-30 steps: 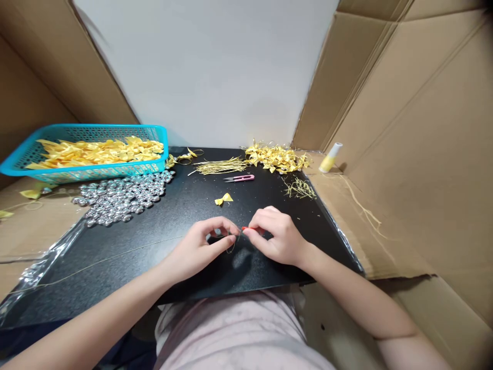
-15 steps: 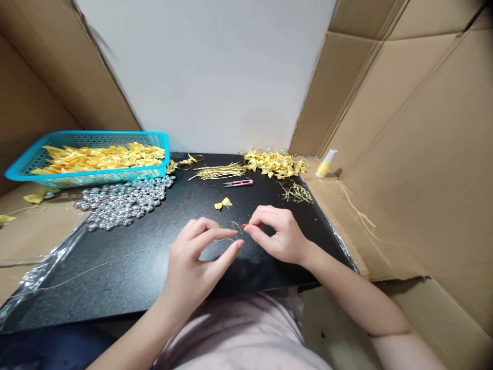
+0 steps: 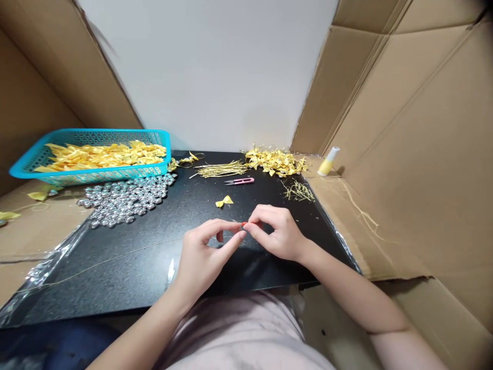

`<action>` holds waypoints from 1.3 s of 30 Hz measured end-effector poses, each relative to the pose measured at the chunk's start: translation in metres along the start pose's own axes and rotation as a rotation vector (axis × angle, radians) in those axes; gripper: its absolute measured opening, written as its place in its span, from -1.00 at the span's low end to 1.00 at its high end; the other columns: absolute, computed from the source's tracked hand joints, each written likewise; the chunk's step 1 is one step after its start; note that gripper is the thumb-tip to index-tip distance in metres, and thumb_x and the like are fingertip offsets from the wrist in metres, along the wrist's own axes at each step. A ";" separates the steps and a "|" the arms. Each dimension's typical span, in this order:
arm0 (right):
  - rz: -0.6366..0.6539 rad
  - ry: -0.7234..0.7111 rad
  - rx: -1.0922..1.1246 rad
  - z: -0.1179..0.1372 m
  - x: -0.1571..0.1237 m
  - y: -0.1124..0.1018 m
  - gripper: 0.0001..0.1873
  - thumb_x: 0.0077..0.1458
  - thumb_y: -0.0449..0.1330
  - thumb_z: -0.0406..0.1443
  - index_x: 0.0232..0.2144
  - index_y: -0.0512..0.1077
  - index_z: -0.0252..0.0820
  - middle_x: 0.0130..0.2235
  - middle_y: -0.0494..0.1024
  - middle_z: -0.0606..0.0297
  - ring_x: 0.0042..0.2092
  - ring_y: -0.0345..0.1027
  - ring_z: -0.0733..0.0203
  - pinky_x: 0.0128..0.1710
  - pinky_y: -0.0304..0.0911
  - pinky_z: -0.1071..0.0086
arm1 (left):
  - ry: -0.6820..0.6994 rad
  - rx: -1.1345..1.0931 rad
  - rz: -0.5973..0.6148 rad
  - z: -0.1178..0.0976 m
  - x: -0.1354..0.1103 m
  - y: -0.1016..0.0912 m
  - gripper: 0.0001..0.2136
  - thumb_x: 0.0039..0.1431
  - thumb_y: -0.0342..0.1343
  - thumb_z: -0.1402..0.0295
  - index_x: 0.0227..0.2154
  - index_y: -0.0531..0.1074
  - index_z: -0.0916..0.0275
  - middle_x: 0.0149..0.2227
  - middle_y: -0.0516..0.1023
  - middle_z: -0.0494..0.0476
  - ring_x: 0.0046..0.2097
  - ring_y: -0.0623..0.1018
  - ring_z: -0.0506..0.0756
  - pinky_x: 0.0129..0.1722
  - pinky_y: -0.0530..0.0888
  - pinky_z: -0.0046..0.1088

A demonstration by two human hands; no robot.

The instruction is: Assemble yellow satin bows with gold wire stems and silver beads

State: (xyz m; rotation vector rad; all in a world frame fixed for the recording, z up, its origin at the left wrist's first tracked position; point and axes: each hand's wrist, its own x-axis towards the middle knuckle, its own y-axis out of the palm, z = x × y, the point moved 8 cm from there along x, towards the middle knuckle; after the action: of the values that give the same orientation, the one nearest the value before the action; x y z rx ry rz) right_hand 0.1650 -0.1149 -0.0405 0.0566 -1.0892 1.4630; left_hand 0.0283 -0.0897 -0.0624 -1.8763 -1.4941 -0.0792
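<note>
While right hand point(image 3: 275, 234) pinches red nub point(image 3: 244, 224) — slender thread point(image 3: 133, 251), satiny bow point(image 3: 227, 200)

The left hand point(image 3: 204, 252), its forefinger and thumb spread apart half a second ago, now brings those tips closer together and up to the small red piece point(image 3: 244, 224) at the right hand's point(image 3: 275, 232) fingertips. The loose curl of thread point(image 3: 115, 260) between the hands is now mostly hidden. A sharp white glint appears on the tabletop point(image 3: 127, 280) beside the left wrist.
</note>
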 end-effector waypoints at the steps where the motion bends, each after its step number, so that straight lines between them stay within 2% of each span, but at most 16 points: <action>1: 0.000 0.002 -0.001 0.000 0.000 0.000 -0.78 0.16 0.15 -0.33 -0.53 0.36 -0.23 -0.53 0.41 0.34 -0.47 0.27 0.34 -0.38 0.17 0.41 | -0.003 -0.004 0.003 0.001 0.000 0.001 -0.92 0.07 0.24 0.32 -0.41 0.60 0.17 -0.45 0.62 -0.02 -0.50 0.40 -0.03 -0.45 0.35 -0.53; 9: -0.008 0.008 -0.008 -0.002 0.000 -0.001 -0.78 0.17 0.13 -0.32 -0.53 0.35 -0.21 -0.53 0.41 0.34 -0.48 0.26 0.33 -0.38 0.17 0.41 | -0.050 0.004 0.063 0.010 -0.003 0.001 -0.86 0.09 0.21 0.27 -0.45 0.62 0.18 -0.50 0.62 0.01 -0.51 0.45 -0.01 -0.45 0.39 -0.50; 23: -0.053 0.036 0.065 -0.003 -0.003 -0.002 -0.78 0.16 0.14 -0.34 -0.54 0.34 -0.21 -0.53 0.39 0.33 -0.48 0.23 0.34 -0.42 0.19 0.43 | -0.045 0.003 -0.062 0.011 -0.005 -0.011 -0.86 0.08 0.22 0.30 -0.53 0.57 0.21 -0.51 0.62 -0.01 -0.50 0.49 -0.01 -0.45 0.39 -0.52; 39: -0.085 0.058 0.075 -0.004 -0.005 -0.004 -0.76 0.16 0.13 -0.32 -0.55 0.32 -0.21 -0.52 0.40 0.31 -0.48 0.26 0.32 -0.42 0.21 0.42 | -0.072 -0.010 -0.101 0.012 -0.003 -0.013 -0.84 0.07 0.21 0.29 -0.55 0.56 0.21 -0.52 0.62 0.02 -0.49 0.53 0.03 -0.42 0.46 -0.48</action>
State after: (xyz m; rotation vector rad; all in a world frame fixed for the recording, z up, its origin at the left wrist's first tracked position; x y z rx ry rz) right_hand 0.1714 -0.1169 -0.0441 0.1114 -0.9735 1.4207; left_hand 0.0111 -0.0848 -0.0660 -1.8282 -1.6407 -0.0674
